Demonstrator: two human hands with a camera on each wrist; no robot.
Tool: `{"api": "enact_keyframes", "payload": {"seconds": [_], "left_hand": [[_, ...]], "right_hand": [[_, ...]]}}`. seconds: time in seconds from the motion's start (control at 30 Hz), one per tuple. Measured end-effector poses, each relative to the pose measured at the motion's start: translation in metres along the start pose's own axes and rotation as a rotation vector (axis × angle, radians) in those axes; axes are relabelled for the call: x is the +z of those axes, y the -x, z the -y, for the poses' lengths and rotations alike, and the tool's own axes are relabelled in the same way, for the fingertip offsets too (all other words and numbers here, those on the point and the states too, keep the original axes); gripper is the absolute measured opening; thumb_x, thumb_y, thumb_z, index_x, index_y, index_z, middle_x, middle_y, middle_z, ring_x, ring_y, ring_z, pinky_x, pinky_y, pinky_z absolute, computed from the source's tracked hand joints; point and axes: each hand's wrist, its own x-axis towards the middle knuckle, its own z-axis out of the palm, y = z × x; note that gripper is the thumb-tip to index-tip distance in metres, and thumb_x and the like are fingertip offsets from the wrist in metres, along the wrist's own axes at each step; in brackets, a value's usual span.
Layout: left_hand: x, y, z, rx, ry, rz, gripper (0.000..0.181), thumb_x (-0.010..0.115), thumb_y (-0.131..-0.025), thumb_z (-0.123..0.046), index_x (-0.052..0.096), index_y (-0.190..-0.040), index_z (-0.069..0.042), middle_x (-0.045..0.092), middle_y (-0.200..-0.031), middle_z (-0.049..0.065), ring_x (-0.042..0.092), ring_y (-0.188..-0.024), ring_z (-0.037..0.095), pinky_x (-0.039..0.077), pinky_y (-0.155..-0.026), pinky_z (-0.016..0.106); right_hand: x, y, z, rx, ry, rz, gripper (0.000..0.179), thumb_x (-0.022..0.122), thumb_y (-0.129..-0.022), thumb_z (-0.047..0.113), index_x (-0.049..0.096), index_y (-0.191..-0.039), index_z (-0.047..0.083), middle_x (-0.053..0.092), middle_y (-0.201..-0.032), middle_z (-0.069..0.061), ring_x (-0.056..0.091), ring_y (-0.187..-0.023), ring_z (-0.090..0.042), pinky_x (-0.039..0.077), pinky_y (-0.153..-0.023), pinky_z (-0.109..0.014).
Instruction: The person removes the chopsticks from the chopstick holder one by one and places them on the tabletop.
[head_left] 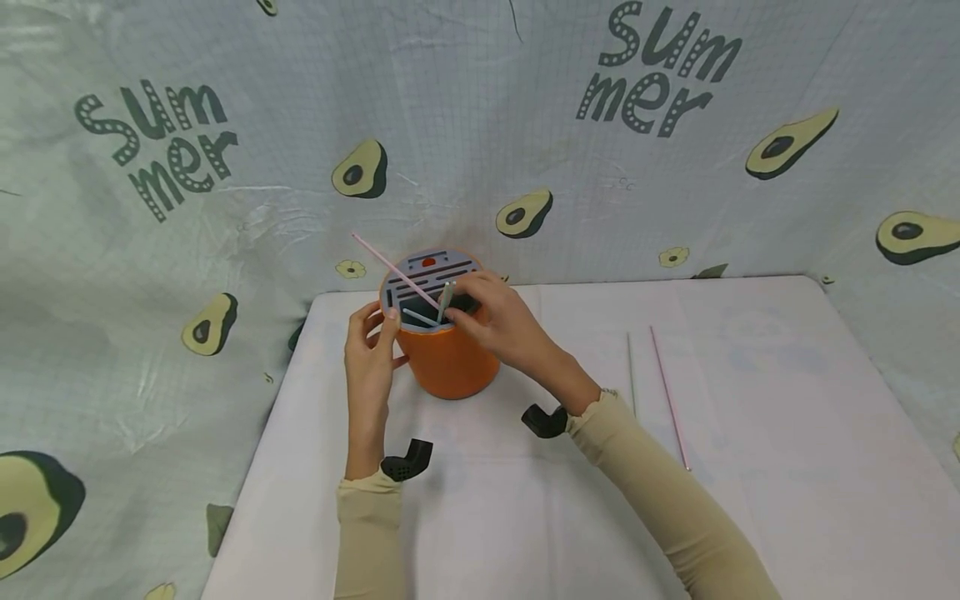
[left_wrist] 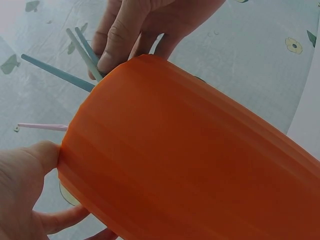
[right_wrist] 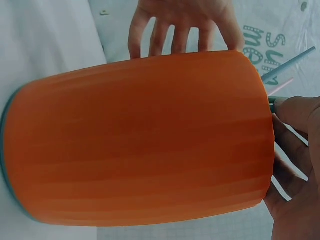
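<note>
An orange container point(head_left: 450, 362) stands tilted toward me on the table, with a grey slotted top point(head_left: 463, 265) and a dark opening at its near side. My left hand point(head_left: 369, 358) holds its left side, thumb at the rim and fingers spread along the wall. At the opening, my right hand point(head_left: 506, 321) pinches pale green-blue sticks point(head_left: 446, 300) between thumb and fingers; their lower ends are hidden inside. A pink stick point(head_left: 390, 265) leans out to the upper left. Another blue stick point(left_wrist: 57, 72) pokes out beside it in the left wrist view.
A thin green stick point(head_left: 631, 371) and a pink stick point(head_left: 667, 392) lie on the white table point(head_left: 787, 467) right of the container. Behind the table hangs a sheet point(head_left: 450, 100) printed with avocados. Each wrist wears a black camera mount point(head_left: 407, 460).
</note>
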Motion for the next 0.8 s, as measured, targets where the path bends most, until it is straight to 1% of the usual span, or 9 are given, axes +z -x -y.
{"api": "enact_keyframes", "payload": {"seconds": [0.07, 0.17, 0.27, 0.33, 0.47, 0.6, 0.7, 0.8], "left_hand": [[0.0, 0.0, 0.0, 0.002, 0.0, -0.001, 0.056, 0.061, -0.103, -0.047, 0.05, -0.149, -0.018, 0.055, -0.147, 0.01, 0.056, -0.121, 0.022, 0.062, -0.078, 0.036], [0.0, 0.0, -0.002, 0.003, 0.001, -0.001, 0.056, 0.061, -0.103, -0.048, 0.05, -0.149, -0.019, 0.055, -0.148, 0.009, 0.055, -0.122, 0.022, 0.062, -0.079, 0.038], [0.0, 0.0, -0.002, 0.002, 0.0, 0.0, 0.055, 0.061, -0.103, -0.047, 0.05, -0.149, -0.018, 0.055, -0.148, 0.01, 0.055, -0.121, 0.023, 0.062, -0.078, 0.036], [0.0, 0.0, -0.002, 0.0, 0.0, -0.001, 0.055, 0.061, -0.104, -0.047, 0.051, -0.15, -0.018, 0.055, -0.148, 0.01, 0.055, -0.12, 0.023, 0.062, -0.077, 0.034], [0.0, 0.0, -0.002, 0.002, 0.005, -0.003, 0.055, 0.06, -0.104, -0.046, 0.051, -0.149, -0.017, 0.055, -0.148, 0.01, 0.055, -0.118, 0.021, 0.061, -0.076, 0.032], [0.0, 0.001, -0.002, 0.003, 0.006, -0.003, 0.056, 0.061, -0.103, -0.047, 0.05, -0.149, -0.017, 0.054, -0.149, 0.011, 0.055, -0.118, 0.02, 0.061, -0.075, 0.03], [0.0, 0.002, -0.001, 0.0, 0.001, -0.005, 0.057, 0.06, -0.103, -0.048, 0.05, -0.15, -0.017, 0.054, -0.149, 0.011, 0.056, -0.118, 0.02, 0.061, -0.074, 0.028], [0.0, 0.003, -0.001, -0.004, -0.004, -0.005, 0.058, 0.06, -0.103, -0.05, 0.05, -0.15, -0.018, 0.055, -0.148, 0.011, 0.057, -0.118, 0.02, 0.061, -0.073, 0.028]], "right_hand": [[0.0, -0.001, 0.001, 0.001, 0.01, 0.001, 0.017, 0.073, -0.098, 0.01, 0.068, -0.113, 0.006, 0.07, -0.123, -0.01, 0.06, -0.122, -0.025, 0.054, -0.101, -0.039], [0.0, -0.002, 0.002, -0.003, 0.008, 0.005, 0.015, 0.073, -0.097, 0.01, 0.067, -0.111, 0.006, 0.07, -0.115, -0.009, 0.062, -0.111, -0.023, 0.056, -0.095, -0.036], [0.0, -0.001, 0.003, -0.005, -0.011, 0.009, 0.014, 0.073, -0.097, 0.008, 0.065, -0.109, 0.006, 0.069, -0.107, -0.007, 0.065, -0.1, -0.02, 0.058, -0.088, -0.033], [0.0, 0.0, 0.005, -0.003, -0.031, 0.01, 0.014, 0.072, -0.098, 0.007, 0.065, -0.109, 0.006, 0.069, -0.104, -0.007, 0.067, -0.096, -0.018, 0.058, -0.086, -0.031], [-0.001, 0.002, 0.008, 0.001, -0.058, -0.001, 0.013, 0.069, -0.1, 0.008, 0.063, -0.111, 0.006, 0.072, -0.105, -0.006, 0.07, -0.097, -0.018, 0.059, -0.088, -0.03], [-0.003, 0.003, 0.011, -0.003, -0.07, -0.022, 0.014, 0.066, -0.102, 0.007, 0.059, -0.114, 0.006, 0.075, -0.109, -0.007, 0.071, -0.103, -0.018, 0.059, -0.091, -0.031], [-0.004, 0.004, 0.013, -0.01, -0.087, -0.047, 0.014, 0.064, -0.103, 0.006, 0.058, -0.115, 0.006, 0.076, -0.11, -0.008, 0.073, -0.103, -0.019, 0.061, -0.088, -0.032], [-0.006, 0.005, 0.016, -0.016, -0.106, -0.083, 0.014, 0.063, -0.103, 0.005, 0.058, -0.116, 0.006, 0.076, -0.11, -0.009, 0.075, -0.102, -0.021, 0.062, -0.087, -0.033]]}}
